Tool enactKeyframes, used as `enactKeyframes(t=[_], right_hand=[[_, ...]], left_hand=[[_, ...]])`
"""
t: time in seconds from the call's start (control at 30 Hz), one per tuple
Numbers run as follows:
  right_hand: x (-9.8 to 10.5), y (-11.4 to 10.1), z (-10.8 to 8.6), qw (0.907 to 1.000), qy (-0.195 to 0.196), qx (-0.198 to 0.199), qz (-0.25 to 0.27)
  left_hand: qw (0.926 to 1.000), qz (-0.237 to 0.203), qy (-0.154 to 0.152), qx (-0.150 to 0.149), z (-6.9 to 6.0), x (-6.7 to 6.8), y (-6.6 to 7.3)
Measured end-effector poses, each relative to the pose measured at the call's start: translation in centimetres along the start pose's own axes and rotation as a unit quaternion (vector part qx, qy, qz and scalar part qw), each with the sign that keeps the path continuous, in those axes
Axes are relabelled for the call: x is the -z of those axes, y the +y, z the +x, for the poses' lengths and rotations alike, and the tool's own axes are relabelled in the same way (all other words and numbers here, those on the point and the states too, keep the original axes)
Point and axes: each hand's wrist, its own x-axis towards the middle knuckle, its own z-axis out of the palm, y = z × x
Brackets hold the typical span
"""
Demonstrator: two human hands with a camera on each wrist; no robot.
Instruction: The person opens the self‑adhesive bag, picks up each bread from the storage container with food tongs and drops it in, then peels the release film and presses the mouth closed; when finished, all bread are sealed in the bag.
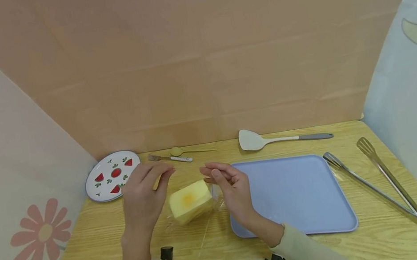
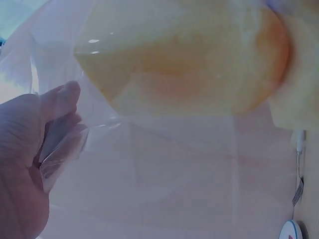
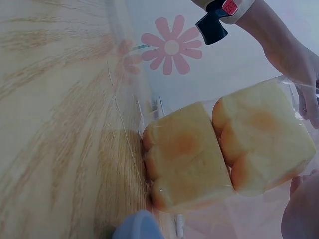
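A clear plastic bag (image 2: 184, 164) with two pale yellow bread loaves inside hangs between my hands. One loaf (image 1: 190, 200) shows in the head view; in the right wrist view the lower loaf (image 3: 189, 154) and the upper loaf (image 3: 264, 134) lie against each other, browned at their rounded ends. My left hand (image 1: 143, 198) pinches the bag's upper film at the left, with the film (image 2: 65, 149) creased between thumb and fingers. At the other side, my right hand (image 1: 233, 187) pinches the film with curled fingers. Only part of the right hand (image 3: 301, 209) enters the right wrist view.
A blue-grey tray (image 1: 295, 198) lies right of the bag, with metal tongs (image 1: 384, 166) spread beyond it. A spatula (image 1: 252, 140) lies behind the tray. Farther left are a gold spoon (image 1: 176, 151), a fork (image 1: 168, 157) and a fruit-patterned plate (image 1: 103, 169).
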Motion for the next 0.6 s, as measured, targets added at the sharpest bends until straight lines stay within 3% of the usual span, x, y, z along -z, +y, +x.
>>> enactKeyframes(t=[0.07,0.23,0.4,0.6], right_hand=[[0.0,0.0,0.0,1.0,0.0,0.001,0.002],[0.0,-0.1,0.0,1.0,0.006,-0.004,0.006],[0.0,-0.3,0.1,0.9999,0.009,-0.011,0.007],[-0.1,-0.4,0.1,0.9997,0.014,-0.011,0.017]], left_hand=[[0.9998,0.002,0.013,0.013,0.0,0.0,-0.2],[0.9956,-0.03,0.032,0.083,-0.4,0.6,-1.5],[0.9812,-0.076,0.073,0.162,-0.7,1.8,-2.8],[0.9635,-0.08,0.126,0.222,-1.0,3.5,-4.4]])
